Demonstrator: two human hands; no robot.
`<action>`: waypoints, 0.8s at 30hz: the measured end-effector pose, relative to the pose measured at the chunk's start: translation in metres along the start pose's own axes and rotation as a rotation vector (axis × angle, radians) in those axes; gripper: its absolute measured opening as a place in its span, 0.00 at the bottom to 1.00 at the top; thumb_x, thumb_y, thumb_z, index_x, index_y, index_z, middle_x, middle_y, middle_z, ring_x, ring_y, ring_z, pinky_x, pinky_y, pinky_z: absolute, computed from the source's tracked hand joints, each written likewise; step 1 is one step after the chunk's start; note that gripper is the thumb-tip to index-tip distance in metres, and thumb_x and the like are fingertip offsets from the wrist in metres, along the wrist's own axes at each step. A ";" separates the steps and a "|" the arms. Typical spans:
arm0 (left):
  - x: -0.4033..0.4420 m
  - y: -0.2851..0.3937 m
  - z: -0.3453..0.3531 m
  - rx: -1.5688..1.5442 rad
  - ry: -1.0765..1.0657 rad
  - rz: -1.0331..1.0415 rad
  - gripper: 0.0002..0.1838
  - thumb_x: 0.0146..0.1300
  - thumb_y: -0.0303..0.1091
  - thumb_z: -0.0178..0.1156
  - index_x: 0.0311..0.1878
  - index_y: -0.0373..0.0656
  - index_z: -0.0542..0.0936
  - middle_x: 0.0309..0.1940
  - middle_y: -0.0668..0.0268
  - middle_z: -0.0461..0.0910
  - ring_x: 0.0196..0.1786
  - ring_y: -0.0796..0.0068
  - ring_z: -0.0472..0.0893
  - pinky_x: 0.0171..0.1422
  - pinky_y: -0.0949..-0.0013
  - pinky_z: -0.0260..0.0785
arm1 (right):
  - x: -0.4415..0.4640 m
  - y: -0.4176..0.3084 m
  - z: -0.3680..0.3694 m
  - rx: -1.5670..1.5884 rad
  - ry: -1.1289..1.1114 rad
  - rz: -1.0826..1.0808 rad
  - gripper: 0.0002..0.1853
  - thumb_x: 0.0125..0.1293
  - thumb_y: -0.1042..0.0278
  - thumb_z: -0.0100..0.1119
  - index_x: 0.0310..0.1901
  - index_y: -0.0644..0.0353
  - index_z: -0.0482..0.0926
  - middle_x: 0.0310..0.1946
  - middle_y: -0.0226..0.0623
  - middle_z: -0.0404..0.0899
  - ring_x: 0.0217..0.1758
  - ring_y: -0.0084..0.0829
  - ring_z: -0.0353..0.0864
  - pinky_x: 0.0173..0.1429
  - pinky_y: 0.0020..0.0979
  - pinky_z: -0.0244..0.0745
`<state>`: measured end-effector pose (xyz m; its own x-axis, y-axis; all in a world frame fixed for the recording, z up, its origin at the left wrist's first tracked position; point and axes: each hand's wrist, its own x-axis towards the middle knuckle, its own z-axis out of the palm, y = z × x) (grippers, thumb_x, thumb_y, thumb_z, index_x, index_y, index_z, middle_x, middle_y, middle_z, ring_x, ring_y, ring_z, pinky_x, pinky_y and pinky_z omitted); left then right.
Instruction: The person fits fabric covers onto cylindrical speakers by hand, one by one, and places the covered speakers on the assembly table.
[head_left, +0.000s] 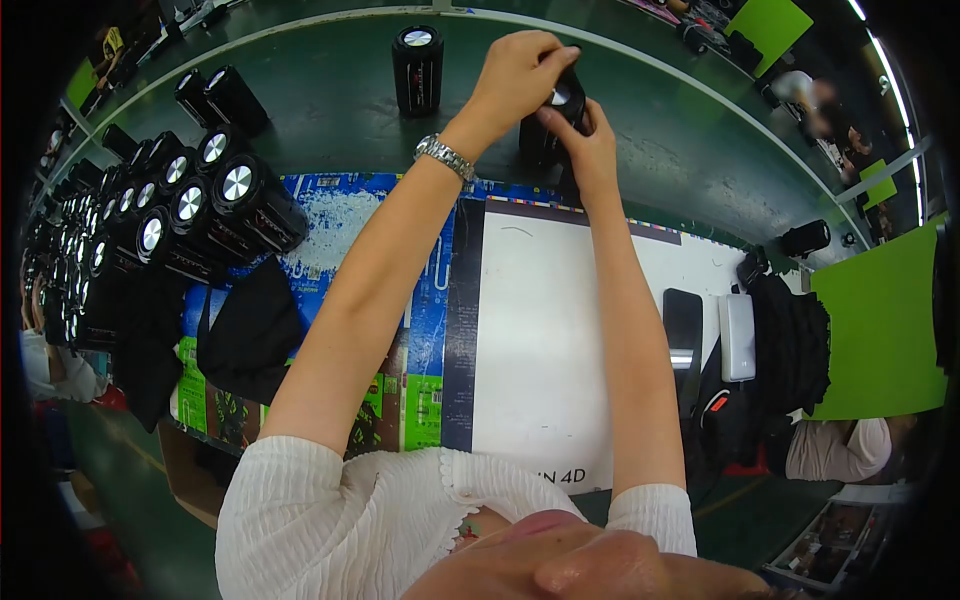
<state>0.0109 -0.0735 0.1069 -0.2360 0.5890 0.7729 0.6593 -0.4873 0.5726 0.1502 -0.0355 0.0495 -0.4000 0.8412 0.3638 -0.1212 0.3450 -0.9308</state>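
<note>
Work on the black speaker (538, 148) at the far side of the green desk (670, 150) looks unfinished, the left hand (518, 75) pinching a dark piece (573, 82) at its top and the right hand (588, 152) gripping its side, though whether the grouped speakers (262, 212) are done is unclear.
</note>
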 end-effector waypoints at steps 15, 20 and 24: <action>0.012 -0.029 0.041 -1.111 0.088 -0.761 0.26 0.71 0.54 0.48 0.43 0.37 0.81 0.35 0.66 0.80 0.37 0.77 0.78 0.42 0.74 0.68 | 0.030 -0.018 -0.085 0.211 0.140 0.212 0.45 0.61 0.26 0.46 0.54 0.71 0.75 0.49 0.43 0.79 0.51 0.34 0.77 0.58 0.33 0.66; -0.010 -0.004 0.095 -0.674 0.010 -0.629 0.31 0.72 0.56 0.42 0.33 0.34 0.78 0.27 0.64 0.78 0.31 0.73 0.72 0.38 0.69 0.65 | 0.065 0.021 -0.038 0.408 0.316 0.126 0.25 0.64 0.48 0.59 0.41 0.70 0.82 0.34 0.33 0.80 0.37 0.23 0.76 0.43 0.25 0.70; -0.048 -0.016 0.103 -0.717 0.184 -0.458 0.30 0.74 0.53 0.37 0.33 0.34 0.78 0.27 0.59 0.78 0.32 0.66 0.74 0.43 0.67 0.65 | 0.046 0.036 -0.043 0.496 0.259 0.149 0.20 0.65 0.57 0.58 0.43 0.71 0.82 0.33 0.30 0.81 0.36 0.23 0.76 0.42 0.28 0.71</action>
<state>0.0853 -0.0272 0.0327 -0.5208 0.7430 0.4205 -0.1229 -0.5527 0.8243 0.1669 0.0337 0.0338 -0.2179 0.9617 0.1661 -0.5164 0.0308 -0.8558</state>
